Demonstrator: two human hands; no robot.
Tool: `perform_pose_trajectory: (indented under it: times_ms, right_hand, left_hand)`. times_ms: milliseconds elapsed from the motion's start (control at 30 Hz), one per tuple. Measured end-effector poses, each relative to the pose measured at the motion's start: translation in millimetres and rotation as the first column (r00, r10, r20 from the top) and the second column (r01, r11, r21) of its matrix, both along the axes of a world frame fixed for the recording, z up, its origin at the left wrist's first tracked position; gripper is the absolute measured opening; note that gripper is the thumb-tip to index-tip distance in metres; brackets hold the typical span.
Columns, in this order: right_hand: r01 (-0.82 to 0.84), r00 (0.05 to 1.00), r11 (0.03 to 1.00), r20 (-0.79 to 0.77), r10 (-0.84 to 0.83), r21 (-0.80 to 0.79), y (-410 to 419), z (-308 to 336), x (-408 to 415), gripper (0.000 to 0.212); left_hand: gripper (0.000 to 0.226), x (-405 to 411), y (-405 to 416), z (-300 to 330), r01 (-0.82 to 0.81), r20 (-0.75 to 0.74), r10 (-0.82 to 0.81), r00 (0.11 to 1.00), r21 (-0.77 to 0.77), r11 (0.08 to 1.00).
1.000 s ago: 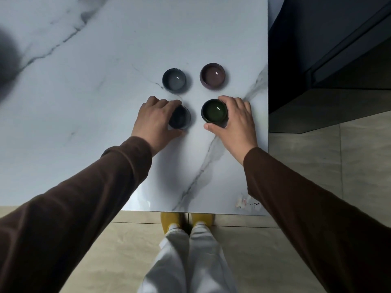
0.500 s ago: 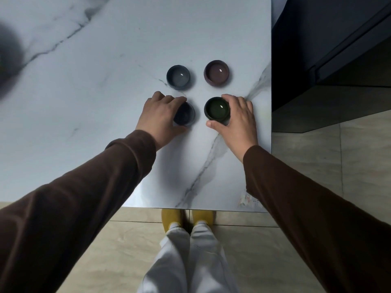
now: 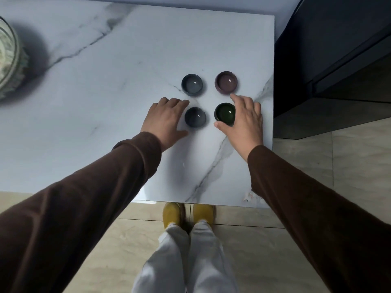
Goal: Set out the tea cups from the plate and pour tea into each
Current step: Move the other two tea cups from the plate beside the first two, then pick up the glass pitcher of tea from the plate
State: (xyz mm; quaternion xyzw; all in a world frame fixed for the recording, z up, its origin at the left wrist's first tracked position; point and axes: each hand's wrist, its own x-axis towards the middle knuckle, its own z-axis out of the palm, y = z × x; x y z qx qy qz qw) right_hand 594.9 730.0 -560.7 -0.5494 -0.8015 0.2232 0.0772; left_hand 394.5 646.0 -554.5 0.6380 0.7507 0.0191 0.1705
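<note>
The head view is looking down on a white marble table (image 3: 105, 102) where four small round tea cups are sitting in a two-by-two square toward the 3 o'clock side. The blue-grey cup (image 3: 192, 84) is sitting at the 11 o'clock corner of that square, the plum cup (image 3: 226, 82) at 1 o'clock, the dark slate cup (image 3: 195, 116) at 7 o'clock and the dark green cup (image 3: 225, 114) at 5 o'clock. All are standing upright with mouths facing up; being round, they are showing no long axis. The left hand (image 3: 166, 121) is resting spread and flat just beside the slate cup, at its 9 o'clock, gripping nothing. The right hand (image 3: 243, 121) is curling around the green cup, thumb at 7 o'clock of its rim and fingers (image 3: 238, 100) wrapping its far side; it looks to be touching the cup loosely, though I cannot tell how firmly. The step appears to be tidying the spacing, so small sliding nudges with the cups kept level, leaving gaps between neighbours, would be serving best. No teapot is showing; a ribbed glass vessel (image 3: 9, 64) is sitting at the far 9 o'clock edge.
</note>
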Motion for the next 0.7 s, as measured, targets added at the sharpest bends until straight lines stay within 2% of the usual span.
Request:
perform_pose_trajectory:
  times_ms: [133,233,500,700]
  right_hand:
    - [-0.064,0.998,0.997,0.002,0.064,0.039,-16.9,34.9,-24.9,0.049]
    - [-0.111,0.994,0.993,-0.016,0.112,0.033,-37.4,57.4,-54.2,0.040]
    - [-0.145,0.989,0.989,0.002,0.145,-0.031,-112.5,104.6,-174.8,0.035]
    - [-0.195,0.980,0.977,0.024,0.197,-0.083,-157.4,115.3,-254.6,0.036]
  left_hand:
    - [0.064,-30.0,-29.2,29.6,-0.036,0.014,0.036,0.999,-0.009,0.999]
    - [0.063,-60.2,-57.2,51.7,-0.079,0.048,0.080,0.996,-0.015,0.997]
    - [0.063,-177.4,-140.9,87.5,-0.134,0.095,0.136,0.986,-0.026,0.991]
    - [0.062,-256.5,-180.7,104.2,-0.171,0.071,0.175,0.982,-0.065,0.983]
